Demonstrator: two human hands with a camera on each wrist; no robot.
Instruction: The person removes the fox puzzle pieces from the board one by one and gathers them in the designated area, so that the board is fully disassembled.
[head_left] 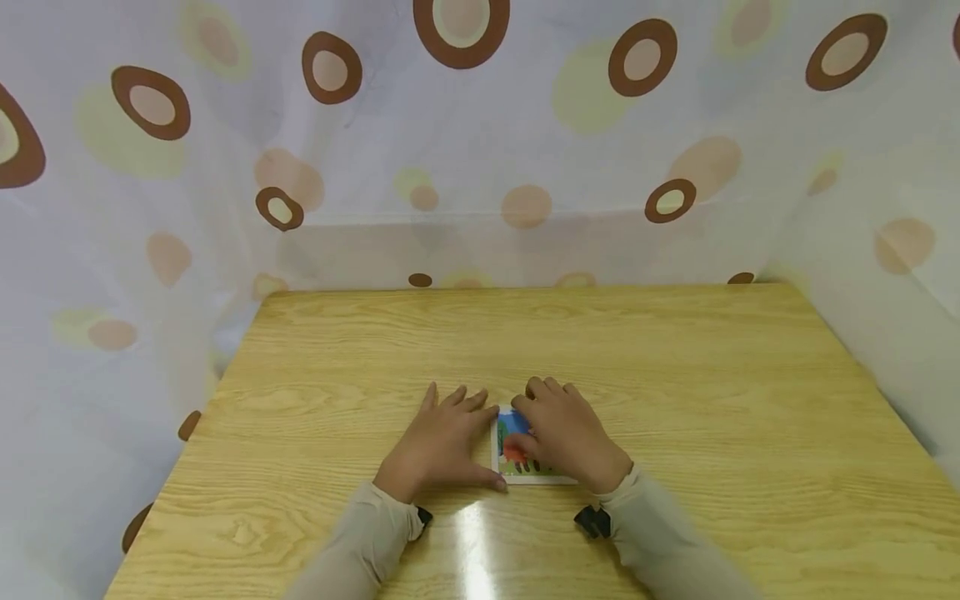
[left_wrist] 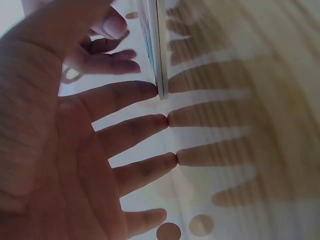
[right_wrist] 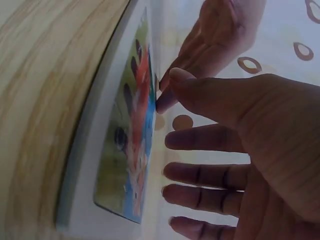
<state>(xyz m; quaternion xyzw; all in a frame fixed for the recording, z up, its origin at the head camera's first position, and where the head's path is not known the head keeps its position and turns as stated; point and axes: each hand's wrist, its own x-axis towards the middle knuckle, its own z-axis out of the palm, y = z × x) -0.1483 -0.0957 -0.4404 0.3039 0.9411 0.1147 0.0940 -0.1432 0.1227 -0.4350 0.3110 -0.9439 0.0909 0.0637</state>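
A small flat picture board with a white border lies on the table, showing a red figure on green under blue. My left hand has its fingers spread, with index finger and thumb at the board's left corners. In the left wrist view, the index fingertip touches the end of the board, and other fingertips rest on the table. Over the board's right part, my right hand covers some of the picture. The right wrist view shows its fingers slightly bent above the board, holding nothing.
The wooden table surrounds the board on all sides. A white curtain with brown and pale spots hangs behind the table and along both sides. Glare falls near the front.
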